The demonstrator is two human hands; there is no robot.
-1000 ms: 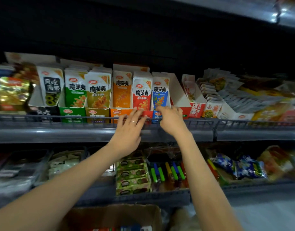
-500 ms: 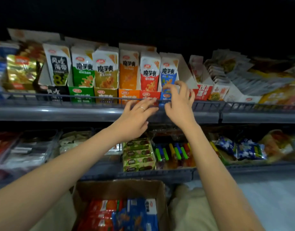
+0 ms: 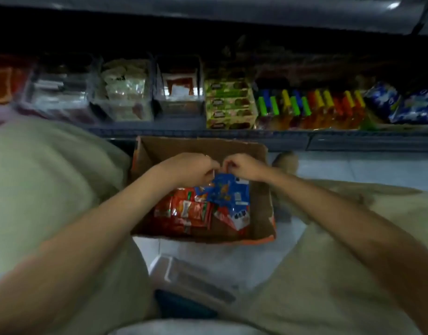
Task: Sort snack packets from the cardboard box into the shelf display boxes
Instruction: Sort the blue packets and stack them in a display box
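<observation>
Cardboard box (image 3: 203,144) sits on the floor (image 3: 353,165) between the knees (image 3: 51,180), just before the shelf (image 3: 232,134), so reach is short; left hand (image 3: 191,169) and right hand (image 3: 244,166) both pinch the top edge of the blue packets (image 3: 230,193), probably to lift one flavour together, while red packets (image 3: 184,211) lie alongside.

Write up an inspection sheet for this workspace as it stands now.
Surface: pale tiled floor; the cardboard box stands on it between the person's knees.
Job's things: red packets lie in the box, with a blue packet on top. Display boxes not in view.
Clutter: clear plastic container on the floor near the person.
Hands: left hand and right hand are over the box, fingers curled, apparently pinching the blue packet's top edge.
Cables: nothing seen.
Surroundings: low shelf with green packs, coloured tubes and blue bags.
</observation>
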